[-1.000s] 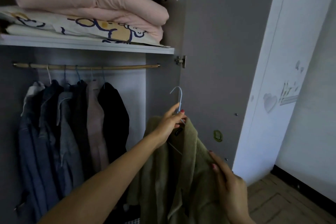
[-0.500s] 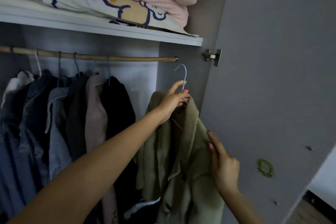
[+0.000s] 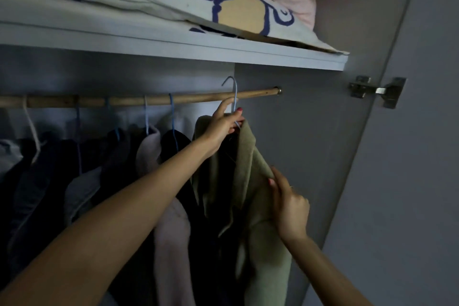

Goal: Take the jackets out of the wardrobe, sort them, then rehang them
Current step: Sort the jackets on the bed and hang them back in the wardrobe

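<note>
The left hand [image 3: 224, 124] holds the neck of a blue hanger [image 3: 233, 97] with curled fingers [image 3: 237, 115], and an olive green jacket [image 3: 250, 181] hangs from it. The hook of the hanger is in front of the wooden rail [image 3: 149, 100], near its right end, with its tip above the rail. The right hand [image 3: 288, 204] pinches the right edge of the green jacket lower down. To the left, dark and pale pink jackets [image 3: 159, 146] hang on the rail. On the shelf [image 3: 173, 45] above lie folded blankets [image 3: 223, 2].
</note>
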